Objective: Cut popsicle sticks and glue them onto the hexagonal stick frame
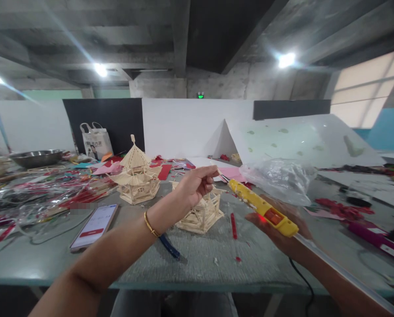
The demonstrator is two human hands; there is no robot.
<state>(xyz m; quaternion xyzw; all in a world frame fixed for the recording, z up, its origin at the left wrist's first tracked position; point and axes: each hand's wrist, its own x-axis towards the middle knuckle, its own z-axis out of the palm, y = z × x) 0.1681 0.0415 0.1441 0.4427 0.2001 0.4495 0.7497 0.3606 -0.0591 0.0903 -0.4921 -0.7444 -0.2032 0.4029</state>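
My right hand grips a yellow hot glue gun with a glowing red light and a clear glue stick running out of its back. The gun's metal nozzle points up and left, close to the fingertips of my left hand. Those fingers are pinched together; what they hold is too small to make out. Below my left hand stands a partly hidden wooden stick model. Left of it is a pavilion model with a pointed, tiered roof, made of the same pale sticks.
A phone lies at the left, by a heap of plastic wrappers and sticks. A dark blue handle shows under my left forearm. A red strip, a crumpled plastic bag and a purple tool lie to the right.
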